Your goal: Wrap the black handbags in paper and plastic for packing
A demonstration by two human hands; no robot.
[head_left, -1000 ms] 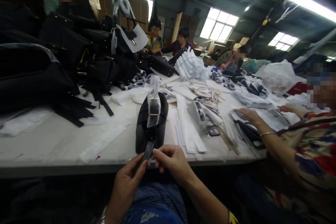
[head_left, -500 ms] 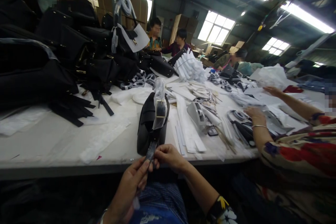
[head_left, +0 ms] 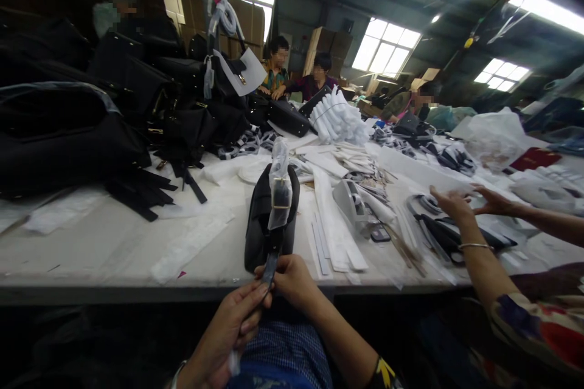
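Observation:
A black handbag (head_left: 262,219) stands on the white table (head_left: 91,243) at its near edge, right in front of me. Its buckle is wrapped in clear plastic (head_left: 279,185) that sticks up above the bag. A black strap (head_left: 270,267) hangs from the bag toward me. My left hand (head_left: 230,331) pinches the lower end of that strap. My right hand (head_left: 292,279) is closed on the strap beside it, fingers pressed together.
A heap of black bags (head_left: 114,109) fills the table's left. White foam strips (head_left: 335,231) and a stack of white wrapping (head_left: 337,118) lie right of the bag. A co-worker's hands (head_left: 451,203) reach over black straps at the right. Other people sit at the far end.
My hands have stayed on the strap, with the left hand sliding lower. The co-worker at the right has pulled back, and both of that person's hands now reach over the table.

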